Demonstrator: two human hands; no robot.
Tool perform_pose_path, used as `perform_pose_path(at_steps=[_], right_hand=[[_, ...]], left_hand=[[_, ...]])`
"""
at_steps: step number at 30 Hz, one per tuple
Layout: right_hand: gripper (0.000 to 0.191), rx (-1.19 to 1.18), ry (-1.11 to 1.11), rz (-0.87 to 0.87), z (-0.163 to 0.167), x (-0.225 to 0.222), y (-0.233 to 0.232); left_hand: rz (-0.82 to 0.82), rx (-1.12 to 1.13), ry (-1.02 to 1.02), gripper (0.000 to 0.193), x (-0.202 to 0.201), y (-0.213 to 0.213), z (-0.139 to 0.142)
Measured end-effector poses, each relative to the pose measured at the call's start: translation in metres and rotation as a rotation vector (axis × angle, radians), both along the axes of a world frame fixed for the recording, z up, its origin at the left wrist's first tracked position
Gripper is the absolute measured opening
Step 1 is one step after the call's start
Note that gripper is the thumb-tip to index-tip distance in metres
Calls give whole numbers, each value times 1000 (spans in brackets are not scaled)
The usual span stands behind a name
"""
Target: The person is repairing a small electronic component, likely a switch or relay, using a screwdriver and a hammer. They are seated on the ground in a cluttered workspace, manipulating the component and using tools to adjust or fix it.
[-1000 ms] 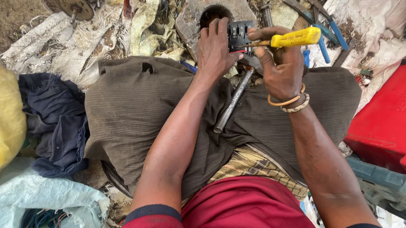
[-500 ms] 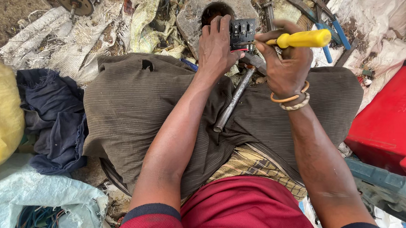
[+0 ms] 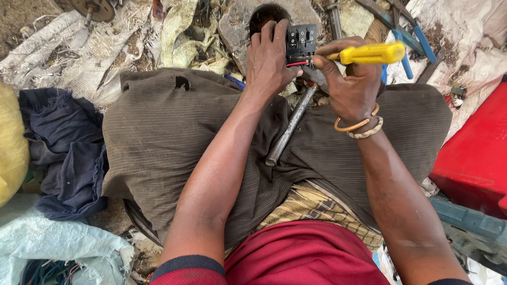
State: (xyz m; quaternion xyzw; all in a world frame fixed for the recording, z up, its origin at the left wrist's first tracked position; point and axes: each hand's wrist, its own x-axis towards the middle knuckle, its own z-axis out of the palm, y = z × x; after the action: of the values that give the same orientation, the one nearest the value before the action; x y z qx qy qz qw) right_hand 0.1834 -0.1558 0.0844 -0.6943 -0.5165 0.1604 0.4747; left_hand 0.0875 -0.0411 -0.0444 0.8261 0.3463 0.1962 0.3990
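Small black boxy electrical component with rows of metal terminals, held upright above the lap, red wire seen at its lower edge, yellow plastic-handled screwdriver, held level, tip set against the component's right side

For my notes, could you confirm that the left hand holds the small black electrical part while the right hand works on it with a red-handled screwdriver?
Not quite: the head view shows a yellow-handled screwdriver, not red, in the right hand. The left hand does hold the small black electrical part.
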Motion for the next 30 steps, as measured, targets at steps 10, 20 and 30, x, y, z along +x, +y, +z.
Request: perform_pose_path(at_steps=[10,20,30], right_hand=[[37,79,727,-643,-21,41,-25],[38,-117,1133,-180,-16,13,-31],[47,-74,161,-360,-18,-22,-31]], left_hand=[[-122,-230,13,101,-6,16,29],[-307,-294,-415,114,-26,9,62],[97,-1538,-956,92,-12,6,33]])
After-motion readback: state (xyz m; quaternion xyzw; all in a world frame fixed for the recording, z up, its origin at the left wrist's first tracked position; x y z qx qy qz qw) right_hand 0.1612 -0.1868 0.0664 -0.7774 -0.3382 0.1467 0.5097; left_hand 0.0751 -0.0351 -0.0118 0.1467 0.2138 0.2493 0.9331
